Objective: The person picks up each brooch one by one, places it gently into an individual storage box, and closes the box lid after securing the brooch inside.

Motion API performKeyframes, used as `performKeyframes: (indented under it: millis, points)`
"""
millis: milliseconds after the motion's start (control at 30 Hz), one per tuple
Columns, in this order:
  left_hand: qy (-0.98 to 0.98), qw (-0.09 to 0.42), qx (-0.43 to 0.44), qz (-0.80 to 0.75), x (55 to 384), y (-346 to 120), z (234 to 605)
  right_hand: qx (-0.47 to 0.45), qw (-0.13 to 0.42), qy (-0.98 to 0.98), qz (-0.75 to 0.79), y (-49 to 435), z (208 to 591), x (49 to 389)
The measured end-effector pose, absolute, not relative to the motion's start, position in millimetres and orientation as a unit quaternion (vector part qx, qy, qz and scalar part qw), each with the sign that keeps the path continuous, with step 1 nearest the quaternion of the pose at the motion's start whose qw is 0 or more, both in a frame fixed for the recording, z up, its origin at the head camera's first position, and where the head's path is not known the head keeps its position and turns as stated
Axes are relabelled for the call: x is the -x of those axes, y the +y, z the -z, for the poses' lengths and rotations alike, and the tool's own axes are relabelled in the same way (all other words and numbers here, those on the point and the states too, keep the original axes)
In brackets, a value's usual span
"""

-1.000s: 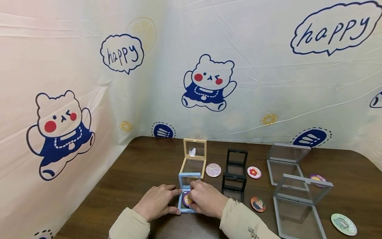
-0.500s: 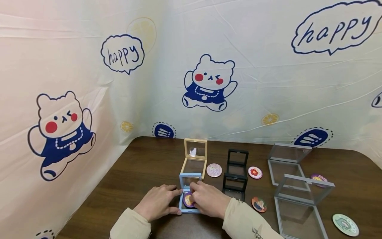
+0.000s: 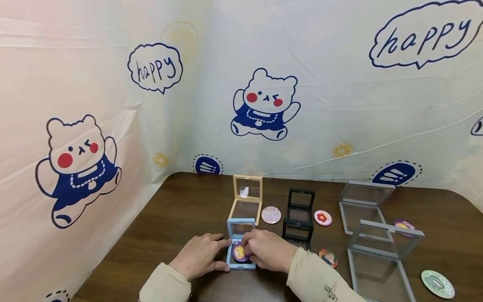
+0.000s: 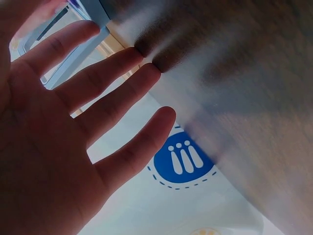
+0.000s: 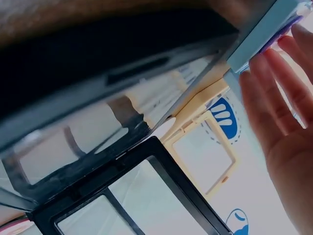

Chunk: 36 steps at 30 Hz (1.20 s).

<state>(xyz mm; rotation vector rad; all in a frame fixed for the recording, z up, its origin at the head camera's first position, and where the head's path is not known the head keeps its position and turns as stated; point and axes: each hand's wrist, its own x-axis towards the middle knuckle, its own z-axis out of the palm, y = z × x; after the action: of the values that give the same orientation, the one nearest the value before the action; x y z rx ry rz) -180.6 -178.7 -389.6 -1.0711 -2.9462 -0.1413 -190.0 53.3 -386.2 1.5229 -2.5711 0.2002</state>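
Sleeves in cream cloth at the near edge; the right sleeve (image 3: 320,281) bears dark lettering, partly legible as "le…m", not fully readable. Left hand (image 3: 200,255) lies flat on the brown table (image 3: 170,218), fingers straight and slightly spread, fingertips touching the left edge of the small light-blue frame case (image 3: 238,228). Left wrist view confirms the fingers are extended, holding nothing. Right hand (image 3: 268,251) is curled over the case's right side, fingertips on the round purple badge (image 3: 239,253) with a yellow-haired cartoon figure; badge sits inside the case's lower half, between the two hands. Whether the fingers pinch the badge or only press it cannot be told. Case lid stands upright just beyond the fingertips.

Right of the right hand: a black frame case (image 3: 297,232), open, and an orange-toned badge (image 3: 327,256) partly hidden by the sleeve. Farther right: two large grey frame cases (image 3: 381,251), open, a green badge (image 3: 437,283) and a purple badge (image 3: 403,225).

Beyond the fingers: a beige frame case (image 3: 246,199), open, a pale pink badge (image 3: 271,214), a second black case (image 3: 299,203), and a white badge with a red flower (image 3: 322,218).

Backdrop cloth (image 3: 339,105) shows cartoon bears and speech bubbles reading "happy".
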Motion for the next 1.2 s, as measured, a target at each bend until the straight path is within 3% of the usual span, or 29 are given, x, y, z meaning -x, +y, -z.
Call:
performKeyframes:
  millis: [533, 800, 1033, 1200]
  points:
    - [-0.946, -0.013, 0.321, 0.048, 176, -179, 381, -0.471, -0.013, -0.865, -0.175, 69, 377, 191]
    - [-0.937, 0.122, 0.325, 0.025, 178, -178, 369, -0.443, 0.08, -0.857, -0.25, 75, 366, 192]
    - [-0.92, 0.222, 0.324, 0.01, 181, -177, 367, -0.435, 0.152, -0.862, -0.211, 75, 368, 194]
    - [-0.914, 0.256, 0.314, 0.008, 182, -177, 366, -0.419, 0.182, -0.87, -0.187, 76, 371, 195]
